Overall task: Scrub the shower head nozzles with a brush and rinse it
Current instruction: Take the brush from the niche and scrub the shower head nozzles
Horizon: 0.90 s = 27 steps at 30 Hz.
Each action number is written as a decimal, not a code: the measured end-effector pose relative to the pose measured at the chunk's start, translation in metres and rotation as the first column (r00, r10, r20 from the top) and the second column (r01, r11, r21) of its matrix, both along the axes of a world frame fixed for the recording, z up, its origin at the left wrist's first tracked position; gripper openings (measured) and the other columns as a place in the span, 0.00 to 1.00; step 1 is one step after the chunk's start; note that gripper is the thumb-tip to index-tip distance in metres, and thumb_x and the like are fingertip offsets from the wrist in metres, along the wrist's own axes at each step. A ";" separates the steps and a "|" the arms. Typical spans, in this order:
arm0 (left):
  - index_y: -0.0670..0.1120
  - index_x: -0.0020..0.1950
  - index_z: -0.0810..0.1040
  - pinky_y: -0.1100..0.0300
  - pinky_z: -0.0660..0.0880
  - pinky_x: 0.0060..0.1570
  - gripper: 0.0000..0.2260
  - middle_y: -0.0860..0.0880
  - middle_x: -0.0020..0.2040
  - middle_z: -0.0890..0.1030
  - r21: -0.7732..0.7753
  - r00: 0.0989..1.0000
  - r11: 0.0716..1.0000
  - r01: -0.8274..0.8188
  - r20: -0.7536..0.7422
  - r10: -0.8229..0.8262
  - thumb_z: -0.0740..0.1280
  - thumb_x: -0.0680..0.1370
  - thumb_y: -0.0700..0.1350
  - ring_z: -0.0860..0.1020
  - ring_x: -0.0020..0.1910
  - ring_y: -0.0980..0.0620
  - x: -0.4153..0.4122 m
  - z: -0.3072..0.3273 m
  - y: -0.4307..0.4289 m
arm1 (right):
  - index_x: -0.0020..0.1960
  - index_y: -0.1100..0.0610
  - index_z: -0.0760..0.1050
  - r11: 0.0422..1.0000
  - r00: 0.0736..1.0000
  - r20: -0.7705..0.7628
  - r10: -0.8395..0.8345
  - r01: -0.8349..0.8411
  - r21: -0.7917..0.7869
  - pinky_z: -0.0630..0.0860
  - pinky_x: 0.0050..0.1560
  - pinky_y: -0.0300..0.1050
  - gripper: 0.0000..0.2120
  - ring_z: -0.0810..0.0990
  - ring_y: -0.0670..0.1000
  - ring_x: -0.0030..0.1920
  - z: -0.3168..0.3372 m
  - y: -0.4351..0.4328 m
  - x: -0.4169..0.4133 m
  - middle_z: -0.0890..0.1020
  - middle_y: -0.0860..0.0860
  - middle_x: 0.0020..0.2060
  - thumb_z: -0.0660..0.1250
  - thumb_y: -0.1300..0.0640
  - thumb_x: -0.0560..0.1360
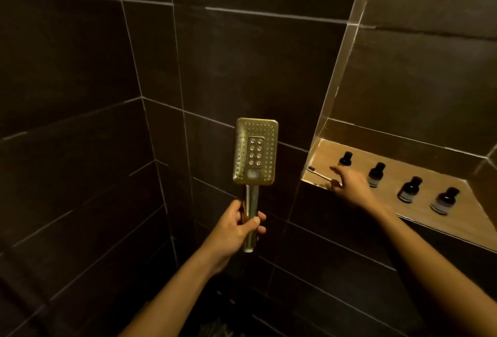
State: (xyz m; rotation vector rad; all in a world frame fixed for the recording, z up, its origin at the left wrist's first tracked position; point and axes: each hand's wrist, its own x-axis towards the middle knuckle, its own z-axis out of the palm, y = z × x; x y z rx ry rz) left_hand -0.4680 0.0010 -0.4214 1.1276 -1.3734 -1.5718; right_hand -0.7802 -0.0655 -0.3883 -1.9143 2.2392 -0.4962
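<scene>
A gold rectangular shower head (255, 151) stands upright with its nozzle face toward me. My left hand (238, 226) is shut around its round handle, below the head. A small brush with a pale handle and dark bristles (318, 173) lies on the lit niche shelf (419, 175) at its left end. My right hand (349, 184) reaches over the shelf's front edge with fingers spread, its fingertips at the brush handle. I cannot tell whether the fingers touch the brush.
Several small dark bottles (376, 173) stand in a row on the niche shelf, right of my right hand. Dark tiled walls with pale grout lines enclose the corner. A floor drain grate (215, 328) shows dimly at the bottom.
</scene>
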 end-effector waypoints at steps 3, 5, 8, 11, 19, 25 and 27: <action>0.46 0.63 0.72 0.54 0.81 0.52 0.13 0.46 0.55 0.82 0.024 0.999 0.999 -0.022 -0.030 0.022 0.65 0.80 0.37 0.84 0.50 0.50 -0.005 -0.008 0.006 | 0.69 0.60 0.74 0.999 0.995 -0.099 -0.018 0.023 0.047 0.75 0.63 0.53 0.20 0.80 0.60 0.62 -0.019 -0.015 -0.024 0.80 0.61 0.63 0.70 0.62 0.77; 0.46 0.62 0.72 0.54 0.81 0.52 0.13 0.46 0.55 0.82 0.043 0.997 0.998 -0.041 -0.057 0.044 0.65 0.79 0.36 0.84 0.50 0.50 -0.004 -0.016 0.009 | 0.55 0.53 0.78 0.997 0.992 -0.123 -0.003 0.013 0.081 0.79 0.54 0.50 0.09 0.83 0.57 0.55 -0.030 -0.018 -0.033 0.84 0.57 0.53 0.69 0.63 0.77; 0.46 0.62 0.72 0.52 0.80 0.52 0.13 0.46 0.54 0.81 0.044 0.995 0.997 -0.062 -0.079 0.065 0.65 0.79 0.34 0.84 0.50 0.48 0.003 -0.024 0.009 | 0.52 0.53 0.80 0.999 0.988 -0.156 0.012 -0.006 0.043 0.79 0.49 0.48 0.09 0.84 0.56 0.50 -0.038 -0.018 -0.040 0.84 0.54 0.47 0.70 0.65 0.76; 0.44 0.63 0.72 0.53 0.80 0.48 0.15 0.45 0.52 0.81 0.046 0.991 0.996 -0.071 -0.106 0.076 0.65 0.79 0.32 0.83 0.47 0.49 0.014 -0.026 0.009 | 0.57 0.58 0.82 1.000 0.986 -0.164 -0.007 0.008 0.007 0.79 0.53 0.53 0.12 0.83 0.59 0.52 -0.040 -0.018 -0.040 0.84 0.58 0.51 0.71 0.67 0.75; 0.47 0.62 0.73 0.54 0.79 0.43 0.15 0.45 0.52 0.83 0.090 0.993 0.991 -0.095 -0.058 0.100 0.65 0.78 0.33 0.83 0.43 0.49 0.069 -0.040 0.024 | 0.60 0.60 0.77 0.994 0.957 0.287 -0.053 0.079 -0.080 0.71 0.39 0.42 0.10 0.79 0.53 0.45 -0.029 0.023 0.041 0.82 0.57 0.49 0.62 0.58 0.83; 0.47 0.62 0.75 0.57 0.78 0.39 0.15 0.46 0.52 0.84 0.117 0.980 0.978 -0.174 -0.079 0.184 0.65 0.78 0.34 0.81 0.39 0.50 0.120 -0.045 0.050 | 0.62 0.46 0.73 0.976 0.685 0.721 0.103 0.069 -0.206 0.78 0.40 0.49 0.08 0.80 0.50 0.43 -0.035 0.074 0.172 0.80 0.51 0.46 0.59 0.51 0.84; 0.48 0.62 0.75 0.57 0.77 0.38 0.13 0.46 0.50 0.84 0.112 0.970 0.969 -0.222 -0.072 0.231 0.66 0.79 0.37 0.79 0.37 0.51 0.139 -0.049 0.061 | 0.61 0.45 0.72 0.967 0.604 0.769 0.211 -0.015 -0.254 0.75 0.32 0.47 0.08 0.77 0.50 0.34 -0.035 0.085 0.215 0.77 0.53 0.40 0.59 0.51 0.84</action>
